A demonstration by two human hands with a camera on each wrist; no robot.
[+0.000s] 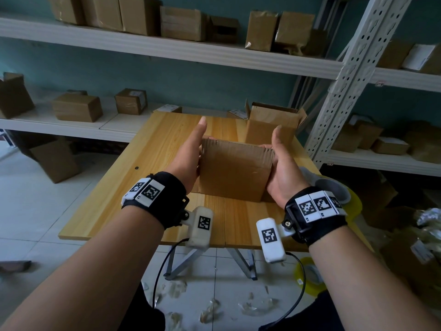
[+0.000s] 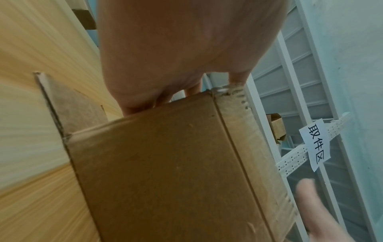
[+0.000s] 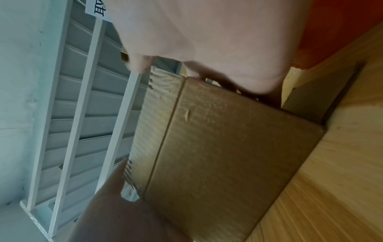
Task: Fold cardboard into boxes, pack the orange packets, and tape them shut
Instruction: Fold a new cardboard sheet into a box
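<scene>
A brown cardboard box (image 1: 235, 170) stands on the wooden table (image 1: 143, 187), held between both hands. My left hand (image 1: 188, 154) presses its left side, thumb pointing up, fingers reaching round the far edge (image 2: 194, 90). My right hand (image 1: 284, 168) grips the right side, fingertips hooked over the top edge, thumb raised. In the wrist views the box (image 2: 176, 172) (image 3: 228, 147) fills the middle, with a bottom flap (image 2: 68, 104) spread out on the table. No orange packets can be made out.
An open cardboard box (image 1: 269, 125) stands at the table's back right. A yellow tape roll (image 1: 355, 204) lies at the table's right edge, another (image 1: 307, 275) on the floor. Shelves (image 1: 167, 48) with boxes run behind; a white rack post (image 1: 346, 87) rises on the right.
</scene>
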